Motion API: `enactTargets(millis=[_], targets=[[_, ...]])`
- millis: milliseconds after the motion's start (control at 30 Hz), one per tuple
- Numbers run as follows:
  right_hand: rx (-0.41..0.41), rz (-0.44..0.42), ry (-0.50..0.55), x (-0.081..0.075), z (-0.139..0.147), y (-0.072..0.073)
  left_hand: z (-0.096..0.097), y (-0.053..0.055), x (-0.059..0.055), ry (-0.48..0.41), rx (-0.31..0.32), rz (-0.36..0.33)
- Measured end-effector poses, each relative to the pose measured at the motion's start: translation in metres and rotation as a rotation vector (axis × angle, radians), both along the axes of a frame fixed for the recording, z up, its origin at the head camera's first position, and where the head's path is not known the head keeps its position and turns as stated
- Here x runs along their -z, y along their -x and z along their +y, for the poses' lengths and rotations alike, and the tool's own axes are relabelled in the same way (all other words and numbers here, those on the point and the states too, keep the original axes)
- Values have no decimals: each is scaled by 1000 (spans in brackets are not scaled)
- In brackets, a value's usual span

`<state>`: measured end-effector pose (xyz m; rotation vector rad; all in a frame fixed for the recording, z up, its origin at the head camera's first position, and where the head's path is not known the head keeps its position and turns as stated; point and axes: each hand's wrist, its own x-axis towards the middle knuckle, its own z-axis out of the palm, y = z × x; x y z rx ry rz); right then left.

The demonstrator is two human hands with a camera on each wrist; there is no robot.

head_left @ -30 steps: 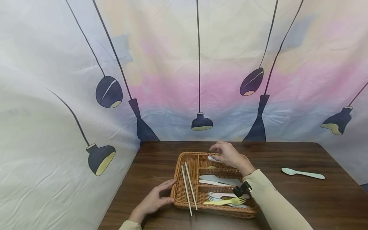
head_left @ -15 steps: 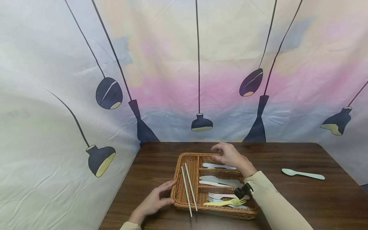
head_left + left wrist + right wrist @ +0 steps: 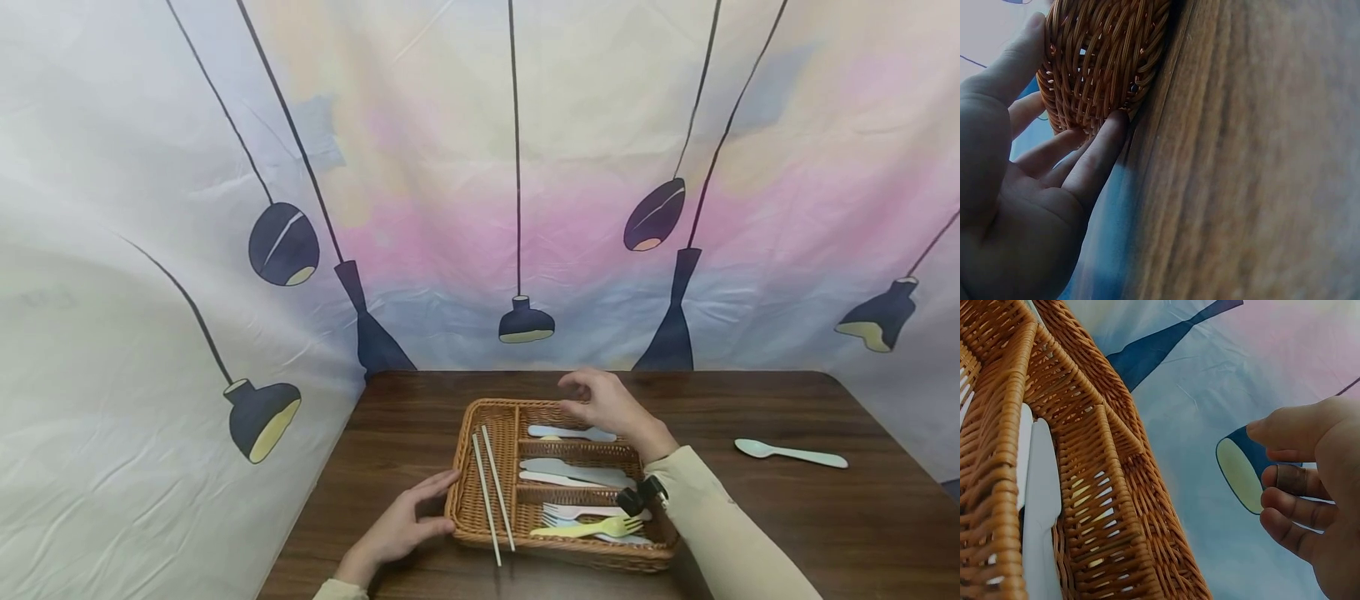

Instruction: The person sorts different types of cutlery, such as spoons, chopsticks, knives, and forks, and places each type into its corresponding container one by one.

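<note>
My left hand [image 3: 401, 521] rests its fingertips and thumb against the left side of a wicker cutlery basket [image 3: 455, 500]; the left wrist view shows the straight fingers on the weave. The right hand [image 3: 611, 408] hovers over the basket's back edge, fingers loosely bent, holding nothing. Below it a light blue spoon [image 3: 562, 432] lies in the back compartment, with a bit of something yellow beside it. Pale knives [image 3: 577, 468] fill the middle compartment. Several forks, a yellow fork [image 3: 581, 529] on top, lie in the front one. Two pale chopsticks [image 3: 487, 500] lean in the left compartment, ends past the front rim.
A mint green spoon [image 3: 795, 452] lies on the dark wooden table [image 3: 750, 517], right of the basket. Behind the table hangs a cloth backdrop [image 3: 450, 208] printed with lamps. A small black camera [image 3: 637, 497] sits on the right wrist.
The light blue spoon, raised at my right hand a second ago, has been let go into the back compartment. The right hand has shifted slightly right. The left hand stays put.
</note>
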<state>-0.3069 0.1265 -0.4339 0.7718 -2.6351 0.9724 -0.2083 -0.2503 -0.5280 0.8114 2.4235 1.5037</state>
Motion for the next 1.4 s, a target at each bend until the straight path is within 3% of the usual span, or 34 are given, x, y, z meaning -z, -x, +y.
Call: enactTargets(millis=[533,900,1400], targets=[[74,26,-10,-7,37,-2,0,1,1,5,6,-4],[121,4,2,-5,65,-7,0,1,2,0,1,-20],[206,50,-38,7,105,-11,0,1,2,-35,15,-62]])
